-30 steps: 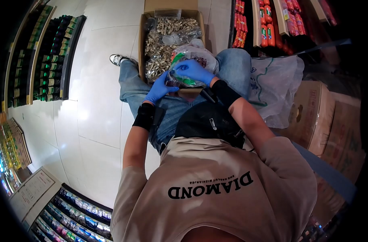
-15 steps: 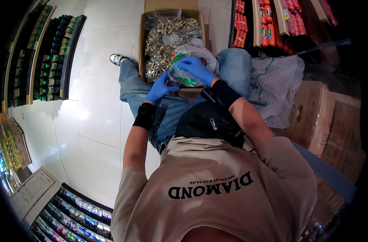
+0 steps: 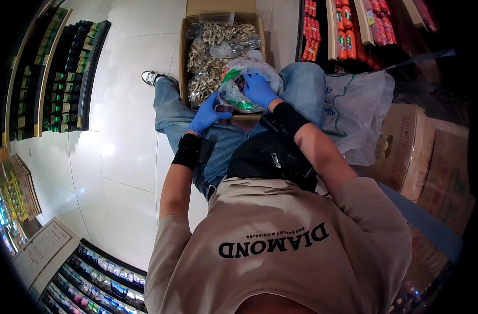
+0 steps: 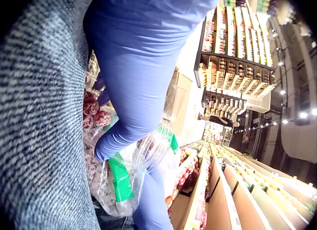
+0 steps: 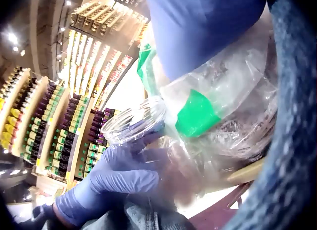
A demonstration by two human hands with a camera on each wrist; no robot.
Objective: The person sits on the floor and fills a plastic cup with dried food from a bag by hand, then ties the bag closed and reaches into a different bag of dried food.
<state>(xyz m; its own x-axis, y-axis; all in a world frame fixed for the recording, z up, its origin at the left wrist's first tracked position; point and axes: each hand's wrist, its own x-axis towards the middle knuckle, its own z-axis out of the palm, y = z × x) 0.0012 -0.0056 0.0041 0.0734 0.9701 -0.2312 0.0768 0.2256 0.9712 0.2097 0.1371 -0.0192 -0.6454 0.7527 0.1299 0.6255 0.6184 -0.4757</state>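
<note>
In the head view both hands wear blue gloves at the near end of the cardboard box. My left hand (image 3: 207, 115) grips a clear round plastic jar, whose open rim (image 5: 133, 123) faces up in the right wrist view. Beside it lies a clear plastic bag (image 3: 274, 81) with green print. My right hand (image 3: 259, 90) reaches down into the bag's mouth; its fingertips are hidden there. Dark red wrinkled pieces (image 4: 91, 109) show near my left fingers in the left wrist view.
The cardboard box (image 3: 184, 57) holds brownish dried pieces and more clear jars (image 3: 218, 51). An empty-looking plastic bag (image 3: 359, 110) lies right of the knee, near cartons (image 3: 393, 152). Shelves of dark bottles (image 3: 66, 78) stand left; red packaged sausages (image 3: 347, 44) are at upper right.
My right hand has moved away from the left hand, to the right, and down into the bag, its fingers dropping out of sight. The left hand has stayed almost still.
</note>
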